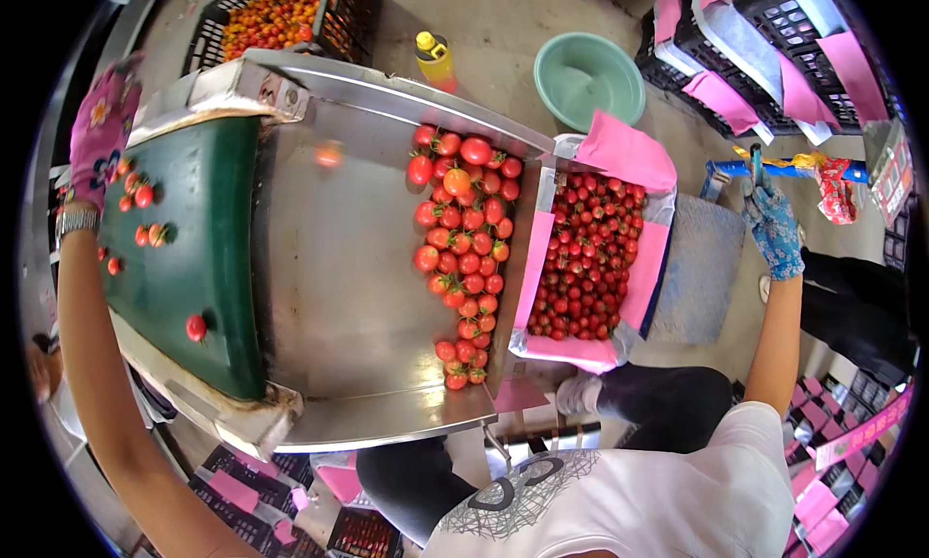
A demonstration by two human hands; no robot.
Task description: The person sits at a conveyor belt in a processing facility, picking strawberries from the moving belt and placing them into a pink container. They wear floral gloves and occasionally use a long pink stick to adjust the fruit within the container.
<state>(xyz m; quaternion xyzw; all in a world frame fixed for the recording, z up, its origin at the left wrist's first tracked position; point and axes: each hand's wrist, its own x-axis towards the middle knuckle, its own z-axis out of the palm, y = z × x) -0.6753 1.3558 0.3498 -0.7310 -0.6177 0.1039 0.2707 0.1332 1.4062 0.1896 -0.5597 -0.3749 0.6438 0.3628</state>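
Note:
My left hand [107, 133], in a pink flowered glove, reaches past the far left edge of the green conveyor belt [210, 253]; whether it holds anything is unclear. Out to the right, my right hand [774, 228], in a blue flowered glove, grips a slim teal-edged object [757, 162]. A few cherry tomatoes [196, 328] lie on the belt. A blurred tomato [328, 154] is on the steel tray [348, 267], and many tomatoes [472, 242] gather at its right end. Beyond the tray's lip stands a crate lined with pink sheets [644, 267], holding many small red tomatoes [588, 260].
A black crate of orange tomatoes [345, 21], a yellow bottle [433, 58] and a green basin [589, 79] stand on the far floor. Black crates with pink liners [747, 57] are stacked at upper right. Another person's dark-trousered legs [856, 307] are at right; part of a person shows at far left.

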